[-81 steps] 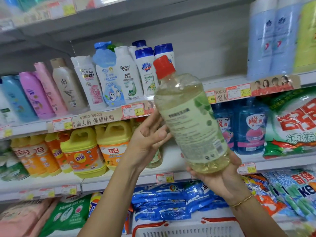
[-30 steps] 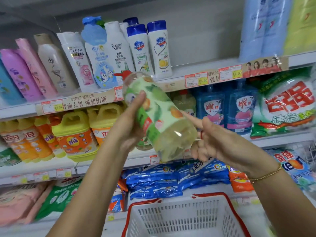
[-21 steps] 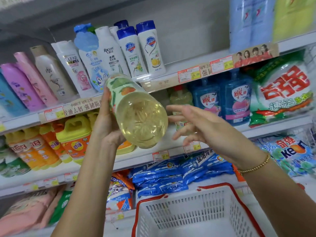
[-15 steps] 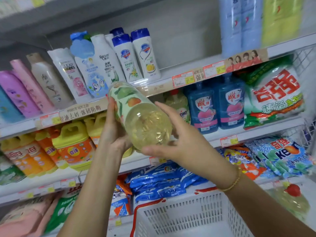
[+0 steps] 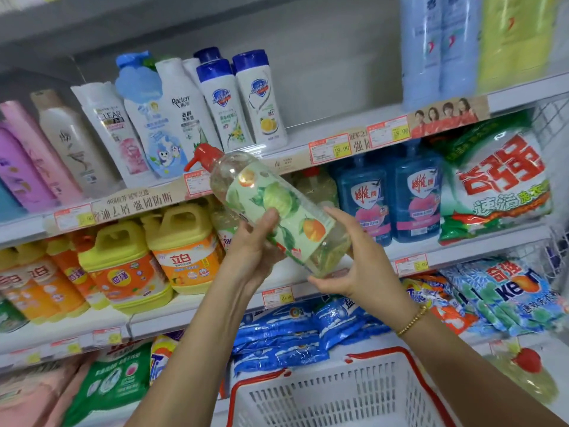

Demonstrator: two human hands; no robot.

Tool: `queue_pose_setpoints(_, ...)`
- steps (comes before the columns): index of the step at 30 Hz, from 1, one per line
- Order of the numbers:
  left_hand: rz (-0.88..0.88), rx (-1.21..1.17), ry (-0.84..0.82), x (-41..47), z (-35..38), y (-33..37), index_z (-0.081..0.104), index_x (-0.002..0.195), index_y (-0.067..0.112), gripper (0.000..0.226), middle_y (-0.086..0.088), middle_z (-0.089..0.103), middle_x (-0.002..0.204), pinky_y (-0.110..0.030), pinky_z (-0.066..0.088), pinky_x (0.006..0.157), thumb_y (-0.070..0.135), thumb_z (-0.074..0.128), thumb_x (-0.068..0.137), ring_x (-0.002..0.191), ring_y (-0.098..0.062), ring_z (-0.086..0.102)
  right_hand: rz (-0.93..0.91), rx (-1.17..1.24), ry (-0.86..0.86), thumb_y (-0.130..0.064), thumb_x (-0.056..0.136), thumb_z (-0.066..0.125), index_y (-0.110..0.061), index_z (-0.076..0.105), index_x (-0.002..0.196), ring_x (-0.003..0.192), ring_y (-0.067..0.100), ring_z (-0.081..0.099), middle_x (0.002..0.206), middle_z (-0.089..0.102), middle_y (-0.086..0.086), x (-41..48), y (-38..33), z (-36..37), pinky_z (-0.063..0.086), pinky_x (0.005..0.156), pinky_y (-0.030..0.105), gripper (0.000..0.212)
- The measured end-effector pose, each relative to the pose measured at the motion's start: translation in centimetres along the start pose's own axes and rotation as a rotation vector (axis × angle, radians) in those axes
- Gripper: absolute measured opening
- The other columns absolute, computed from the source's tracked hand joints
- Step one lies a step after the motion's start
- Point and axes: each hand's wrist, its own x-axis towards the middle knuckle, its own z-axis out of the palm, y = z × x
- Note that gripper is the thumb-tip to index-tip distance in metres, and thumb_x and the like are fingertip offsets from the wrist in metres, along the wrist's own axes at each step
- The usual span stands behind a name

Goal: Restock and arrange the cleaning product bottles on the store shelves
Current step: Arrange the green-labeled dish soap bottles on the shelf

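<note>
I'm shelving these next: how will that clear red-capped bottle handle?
Probably heavy for its size: the bottle looks full of liquid, and left hand and right hand both hold it. Round-bodied, it may roll if laid down.

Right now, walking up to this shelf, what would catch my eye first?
First, the clear bottle of yellowish liquid with a red pump cap, held tilted in mid-frame: the left hand grips its middle, the right hand cups its base. Behind it, yellow-capped orange jugs stand on the middle shelf to the left and two blue bottles to the right. A white basket with a red rim sits below.
</note>
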Motion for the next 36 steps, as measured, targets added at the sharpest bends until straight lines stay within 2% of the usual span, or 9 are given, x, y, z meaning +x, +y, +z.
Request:
queue_pose_setpoints(5, 0.249, 0.331, 0.047, 1.2, -1.6, -1.9, 0.059, 0.112, 0.011, 0.085, -0.005, 0.073, 0.102, -0.035, 0.057, 0.077, 0.050, 0.091, 0.044, 0.097, -0.022, 0.069, -0.041, -0.151, -0.064, -0.029, 0.065, 0.086, -0.050, 0.018, 0.141, 0.113, -0.010, 0.038, 0.134, 0.042, -0.016, 0.9, 4.0, 1.3, 0.031, 0.090, -0.004, 0.105)
queue_pose_setpoints(8, 0.330, 0.650, 0.153, 1.9, -2.5, -2.9, 0.050, 0.120, 0.018, 0.087, 0.003, 0.069, 0.108, -0.018, 0.053, 0.081, 0.044, 0.088, 0.047, 0.100, -0.004, 0.066, -0.042, -0.276, -0.111, -0.015, 0.076, 0.077, -0.033, 0.036, 0.142, 0.116, -0.005, 0.036, 0.136, 0.045, -0.008, 2.3, 7.4, 1.5, 0.037, 0.101, 0.014, 0.080)
queue_pose_setpoints(11, 0.362, 0.835, 0.205, 3.0, -2.9, -4.1, 0.041, 0.118, 0.032, 0.089, 0.015, 0.060, 0.112, -0.005, 0.045, 0.079, 0.039, 0.091, 0.045, 0.104, 0.011, 0.057, 0.049, -0.468, -0.141, -0.025, 0.087, 0.067, -0.018, 0.050, 0.133, 0.120, 0.013, 0.045, 0.131, 0.048, 0.000, 3.6, 11.6, 1.0, 0.039, 0.102, 0.027, 0.050)
queue_pose_setpoints(14, 0.362, 0.898, 0.183, 4.7, -3.2, -5.6, 0.037, 0.129, 0.024, 0.099, 0.020, 0.054, 0.119, -0.001, 0.040, 0.085, 0.025, 0.094, 0.048, 0.110, 0.016, 0.049, 0.229, -0.607, -0.122, -0.033, 0.094, 0.055, -0.012, 0.056, 0.126, 0.115, 0.023, 0.051, 0.122, 0.056, 0.007, 4.7, 15.6, 0.5, 0.041, 0.094, 0.032, 0.038)
queue_pose_setpoints(17, 0.366, 0.906, 0.196, 6.5, -4.3, -7.5, 0.034, 0.138, 0.026, 0.106, 0.016, 0.054, 0.127, -0.011, 0.044, 0.095, 0.027, 0.094, 0.051, 0.117, 0.003, 0.052, 0.232, -0.739, -0.149, -0.035, 0.098, 0.044, -0.012, 0.066, 0.106, 0.098, 0.023, 0.059, 0.102, 0.065, 0.007, 5.3, 18.6, 0.7, 0.046, 0.078, 0.033, 0.033)
queue_pose_setpoints(20, 0.365, 0.924, 0.257, 8.2, -5.5, -9.1, 0.033, 0.138, 0.030, 0.106, 0.012, 0.055, 0.129, -0.026, 0.048, 0.100, 0.032, 0.093, 0.050, 0.119, -0.004, 0.053, 0.013, -0.846, -0.005, -0.039, 0.091, 0.038, -0.014, 0.066, 0.069, 0.061, 0.023, 0.061, 0.068, 0.060, 0.003, 5.1, 21.4, 1.3, 0.046, 0.048, 0.030, 0.044)
queue_pose_setpoints(22, 0.378, 0.952, 0.305, 9.3, -6.1, -10.0, 0.033, 0.139, 0.030, 0.106, 0.010, 0.053, 0.131, -0.029, 0.046, 0.102, 0.028, 0.093, 0.052, 0.121, -0.005, 0.051, -0.071, -0.910, 0.047, -0.032, 0.087, 0.040, -0.013, 0.063, 0.065, 0.052, 0.023, 0.056, 0.062, 0.056, 0.003, 4.9, 22.1, 1.6, 0.044, 0.042, 0.029, 0.037)
queue_pose_setpoints(29, 0.365, 0.943, 0.542, 13.2, -7.1, -12.8, 0.036, 0.133, 0.025, 0.099, 0.004, 0.055, 0.129, -0.040, 0.045, 0.104, 0.037, 0.091, 0.051, 0.121, -0.013, 0.053, -0.212, -0.955, 0.116, -0.042, 0.099, 0.028, -0.015, 0.066, 0.072, 0.066, 0.022, 0.057, 0.069, 0.059, 0.001, 4.7, 24.4, 2.4, 0.043, 0.063, 0.030, 0.054)
queue_pose_setpoints(36, 0.250, 0.814, 0.789, 16.6, -6.4, -14.4, 0.040, 0.131, 0.008, 0.090, -0.010, 0.057, 0.127, -0.035, 0.047, 0.099, 0.034, 0.088, 0.060, 0.116, -0.024, 0.057, -0.236, -0.857, 0.171, -0.052, 0.100, 0.020, -0.014, 0.066, 0.070, 0.058, 0.022, 0.056, 0.066, 0.058, 0.001, 4.7, 24.0, 2.2, 0.046, 0.051, 0.028, 0.066)
